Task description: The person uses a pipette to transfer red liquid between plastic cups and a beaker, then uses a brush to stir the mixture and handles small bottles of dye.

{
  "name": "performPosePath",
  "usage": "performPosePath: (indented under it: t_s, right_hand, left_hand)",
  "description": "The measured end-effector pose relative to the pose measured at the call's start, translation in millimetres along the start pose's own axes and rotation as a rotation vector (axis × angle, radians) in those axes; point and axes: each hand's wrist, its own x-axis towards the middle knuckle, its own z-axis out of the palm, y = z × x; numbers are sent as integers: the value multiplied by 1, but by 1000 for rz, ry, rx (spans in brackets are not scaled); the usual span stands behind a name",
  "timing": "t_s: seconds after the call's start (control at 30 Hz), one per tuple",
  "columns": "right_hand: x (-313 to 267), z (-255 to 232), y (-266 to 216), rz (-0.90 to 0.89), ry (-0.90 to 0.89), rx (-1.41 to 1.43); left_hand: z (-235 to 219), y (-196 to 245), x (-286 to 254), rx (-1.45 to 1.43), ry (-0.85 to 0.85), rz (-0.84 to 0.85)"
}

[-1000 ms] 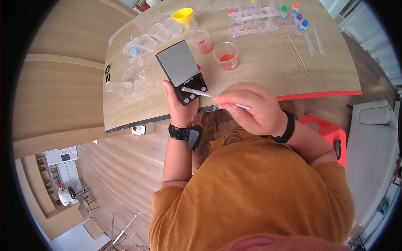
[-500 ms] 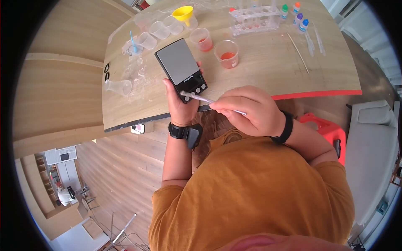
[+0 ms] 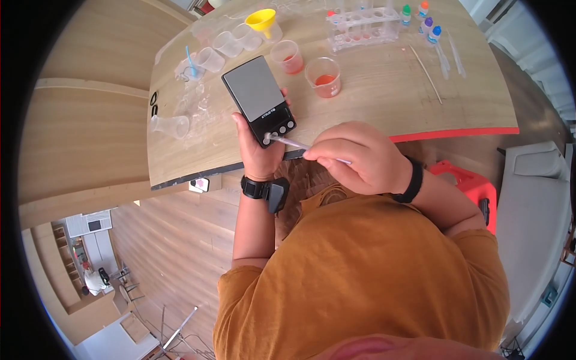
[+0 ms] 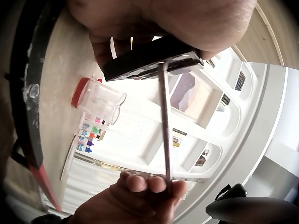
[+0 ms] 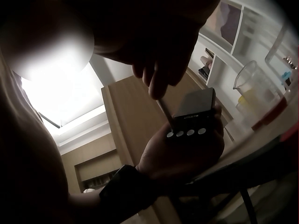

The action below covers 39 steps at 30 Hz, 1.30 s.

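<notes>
My left hand (image 3: 259, 153) grips a black digital pocket scale (image 3: 255, 90) from below, thumb along its left edge and fingertips at its right edge. The scale has a grey weighing plate and a row of round silver buttons, and is tilted over the table's front edge. A slim pale-purple brush (image 3: 294, 143) is pinched between thumb and fingers of my right hand (image 3: 363, 159). Its tip lies right at the leftmost button. In the right wrist view, the brush (image 5: 165, 113) slants down to the button row of the scale (image 5: 194, 112).
Two beakers of red liquid (image 3: 326, 86) (image 3: 292, 63) stand beyond the scale. Clear cups (image 3: 228, 44), a yellow funnel (image 3: 261, 20), a test tube rack (image 3: 364, 30) and several dropper bottles (image 3: 434, 35) are farther back. A thin wooden stick (image 3: 426, 75) lies right; a flask (image 3: 171, 126) lies left.
The brush tip has shifted from the scale's dark display area down to the leftmost button, and my right hand has drawn slightly lower. My left hand's grip on the scale has stayed the same.
</notes>
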Motion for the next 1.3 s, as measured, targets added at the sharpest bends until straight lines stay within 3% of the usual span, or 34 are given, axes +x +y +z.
performPosePath:
  t_s: [0.17,0.4,0.6,0.77,0.9,0.97,1.1,1.17,1.3]
  right_hand:
    - [-7,-10,1,99,-7,-33]
    - [1,2,0,-13,-19,47]
    - [-12,-16,7,210,21,6]
    - [0,3,-1,3,23,31]
    - [-6,-7,5,18,-9,-32]
    - [-14,-17,7,195,43,-57]
    - [-13,-22,3,228,5,-48]
    - [-6,-11,-4,24,-21,-61]
    - [-6,-7,0,10,-62,-16]
  left_hand:
    - [2,0,0,38,15,-3]
    - [4,2,-2,49,19,-28]
    - [3,1,0,44,2,-8]
    - [5,1,-1,22,-9,-30]
    - [2,1,1,29,-30,-15]
    - [2,1,0,36,-12,-16]
    - [4,0,1,49,14,-7]
    - [4,0,0,44,7,-18]
    - [4,1,0,39,-6,-18]
